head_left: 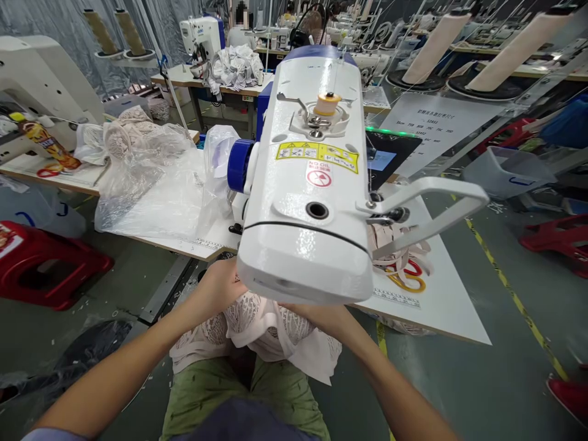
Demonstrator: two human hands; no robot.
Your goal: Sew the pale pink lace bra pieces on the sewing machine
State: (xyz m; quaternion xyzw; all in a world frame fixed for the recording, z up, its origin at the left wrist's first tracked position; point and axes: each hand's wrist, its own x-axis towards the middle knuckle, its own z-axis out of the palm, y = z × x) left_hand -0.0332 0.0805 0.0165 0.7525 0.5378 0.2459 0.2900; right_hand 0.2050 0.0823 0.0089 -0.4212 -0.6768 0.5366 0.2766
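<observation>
Pale lace fabric (pixel 257 324) drapes over the lap, its upper edge meeting the left hand (pixel 219 286) and right hand (pixel 316 313). The white sewing machine (pixel 312 245) hides the fingers, so I cannot tell their grip. Its red sticker (pixel 318 174) reads "NO OIL". Beyond, what look like scissors (pixel 408 278) and plastic bags (pixel 151 184) lie on the counter (pixel 450 306).
</observation>
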